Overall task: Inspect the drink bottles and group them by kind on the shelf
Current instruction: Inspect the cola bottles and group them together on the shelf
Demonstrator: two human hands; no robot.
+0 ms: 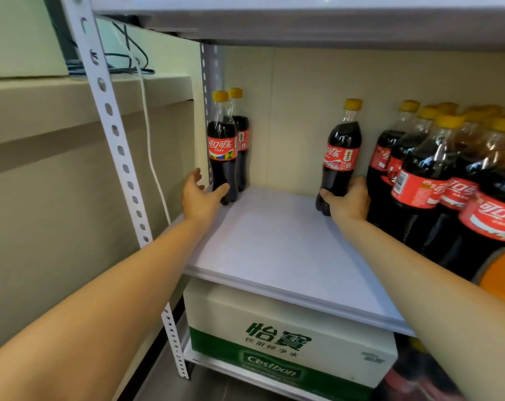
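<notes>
Landmark for these notes: the white shelf board (274, 250), middle tier of a metal rack.

- Far-left back corner of the board: 2 small cola bottles, yellow caps, red labels, upright. The front cola bottle (222, 157) stands just ahead of the rear cola bottle (242, 140); they look to be touching.
- Left hand (200, 195): reaches in over the board's left edge. Released, fingers spread and fairly straight to the left of the front cola bottle. The thumb lies against that bottle's lower body. No grip closed round it.
- Right hand (348, 199): over the board's right-centre, towards the back. It grasps the single cola bottle (342, 157) low down, thumb across the front and fingers wrapped round the far side. The bottle is upright; I cannot tell whether its base sits on the board or just above it.
- Right end of the board: a crowd of large cola bottles (419, 175), yellow caps, packed close from back to front. The single bottle is just beside the nearest of them.
- Between the left pair and the single bottle, the board surface shows bare.
- Under the board: a white-and-green water carton (288, 342) on the lower tier.
- Above the board: the underside of the upper shelf (303, 21).
- Left of the board: a perforated rack post (115, 134), with a white cable (150, 134) hanging behind it.
</notes>
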